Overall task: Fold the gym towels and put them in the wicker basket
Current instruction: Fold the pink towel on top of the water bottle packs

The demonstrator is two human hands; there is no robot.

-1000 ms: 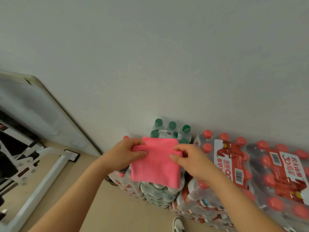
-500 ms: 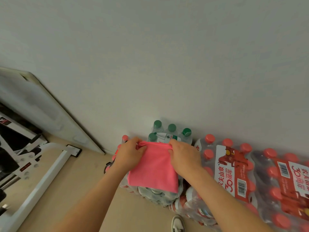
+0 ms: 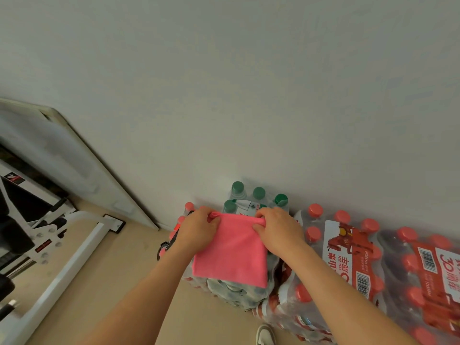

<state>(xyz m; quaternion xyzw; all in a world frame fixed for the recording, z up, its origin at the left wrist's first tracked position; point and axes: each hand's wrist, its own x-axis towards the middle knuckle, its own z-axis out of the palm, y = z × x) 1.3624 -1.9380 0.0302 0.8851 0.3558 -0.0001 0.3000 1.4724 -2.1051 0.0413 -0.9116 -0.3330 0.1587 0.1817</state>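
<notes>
A small pink gym towel [image 3: 232, 255] hangs folded in front of me, held up in the air by its top edge. My left hand [image 3: 198, 231] pinches the top left corner. My right hand [image 3: 278, 231] pinches the top right corner. The towel's lower edge hangs free over a pack of water bottles. No wicker basket is in view.
Shrink-wrapped packs of bottles with green caps [image 3: 257, 197] and red caps [image 3: 353, 255] stand along the white wall [image 3: 249, 95]. A white gym machine frame [image 3: 64, 260] is at the left on the beige floor. A shoe [image 3: 265, 334] shows at the bottom.
Both hands have moved slightly forward and down with the towel, and have shifted their grip to the top corners. The towel still hangs folded between them.
</notes>
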